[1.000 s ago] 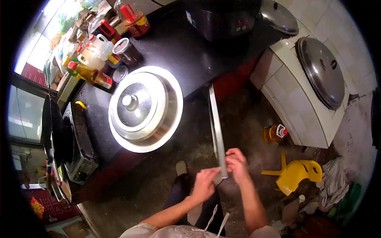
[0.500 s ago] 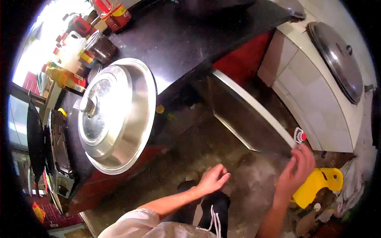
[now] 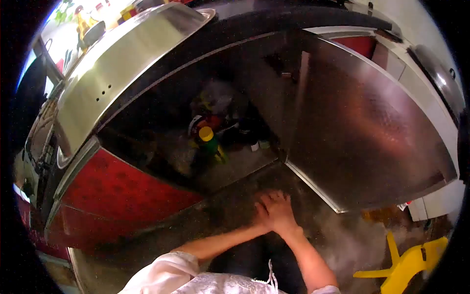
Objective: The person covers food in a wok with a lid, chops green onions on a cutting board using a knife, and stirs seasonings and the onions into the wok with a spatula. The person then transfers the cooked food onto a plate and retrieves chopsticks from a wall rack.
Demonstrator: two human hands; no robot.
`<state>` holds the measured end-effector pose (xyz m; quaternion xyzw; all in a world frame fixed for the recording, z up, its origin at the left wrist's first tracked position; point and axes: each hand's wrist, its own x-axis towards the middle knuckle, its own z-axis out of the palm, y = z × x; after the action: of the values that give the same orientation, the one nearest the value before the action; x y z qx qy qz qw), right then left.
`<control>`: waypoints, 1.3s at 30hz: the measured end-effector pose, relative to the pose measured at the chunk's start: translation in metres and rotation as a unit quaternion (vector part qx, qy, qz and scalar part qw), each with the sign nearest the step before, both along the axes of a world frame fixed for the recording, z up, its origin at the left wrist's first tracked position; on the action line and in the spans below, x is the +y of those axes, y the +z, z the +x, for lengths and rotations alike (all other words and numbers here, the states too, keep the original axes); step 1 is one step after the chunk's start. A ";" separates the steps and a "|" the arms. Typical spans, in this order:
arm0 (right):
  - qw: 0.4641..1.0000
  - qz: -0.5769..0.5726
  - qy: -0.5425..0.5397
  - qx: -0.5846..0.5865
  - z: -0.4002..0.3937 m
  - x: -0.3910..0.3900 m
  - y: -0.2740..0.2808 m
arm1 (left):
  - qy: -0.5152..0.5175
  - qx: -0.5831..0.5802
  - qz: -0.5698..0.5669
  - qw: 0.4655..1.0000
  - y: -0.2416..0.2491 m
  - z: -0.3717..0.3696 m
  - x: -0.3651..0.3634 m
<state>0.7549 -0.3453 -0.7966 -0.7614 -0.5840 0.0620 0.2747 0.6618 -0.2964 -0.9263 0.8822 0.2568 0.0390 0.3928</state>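
Both hands meet low in the head view, the right hand (image 3: 280, 214) laid over the left hand (image 3: 261, 219). Whether either is clenched cannot be told; neither shows anything grasped. They hover over the grey concrete floor (image 3: 333, 240), in front of the open cabinet (image 3: 205, 112).

Just beyond the fingertips lies the cabinet's floor edge. Further in from the hands, inside the dark compartment, stands a green bottle with a yellow cap (image 3: 207, 141), with a red-and-white container (image 3: 200, 122) behind it. Labels on both are too blurred to read; no legible writing appears anywhere.

To the right of the hands the cabinet door (image 3: 362, 122) stands swung wide open, its brushed metal inner face reflecting reddish light. To the left of the hands runs a red cabinet front (image 3: 112, 191). Above the compartment, a black countertop (image 3: 274, 24) carries a large steel basin (image 3: 117, 63), seen from its side.

Far right of the hands, a yellow plastic stool (image 3: 411, 267) lies on the floor. Beyond the door sits a white tiled stove (image 3: 431, 98) with a metal lid (image 3: 443, 78).
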 end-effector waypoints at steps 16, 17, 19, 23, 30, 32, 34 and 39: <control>0.963 0.038 -0.162 0.214 0.012 -0.053 -0.128 | 0.297 -0.184 0.167 0.922 0.088 0.050 0.286; 0.962 0.037 -0.161 0.217 0.013 -0.053 -0.114 | 0.328 -0.170 0.180 0.911 0.098 0.046 0.313; 0.958 0.022 -0.171 0.229 0.016 -0.054 -0.109 | 0.364 -0.138 0.183 0.903 0.112 0.030 0.354; 0.955 0.024 -0.180 0.233 0.020 -0.057 -0.108 | 0.394 -0.110 0.170 0.897 0.126 0.007 0.396; 0.961 0.091 -0.154 0.213 0.014 -0.052 -0.131 | 0.418 -0.223 0.170 0.864 0.170 -0.004 0.429; 0.967 0.073 -0.148 0.194 0.017 -0.050 -0.143 | 0.419 -0.273 0.173 0.848 0.189 -0.005 0.436; 0.966 0.049 -0.147 0.208 0.018 -0.049 -0.142 | 0.413 -0.321 0.173 0.835 0.208 -0.006 0.439; 0.963 0.021 -0.133 0.233 0.018 -0.047 -0.125 | 0.383 -0.400 0.181 0.813 0.242 -0.017 0.437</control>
<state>0.7730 -0.3921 -0.9220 -0.7907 -0.3983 0.1884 0.4250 0.6445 0.1407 -0.6842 0.6739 0.3821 0.5817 0.2477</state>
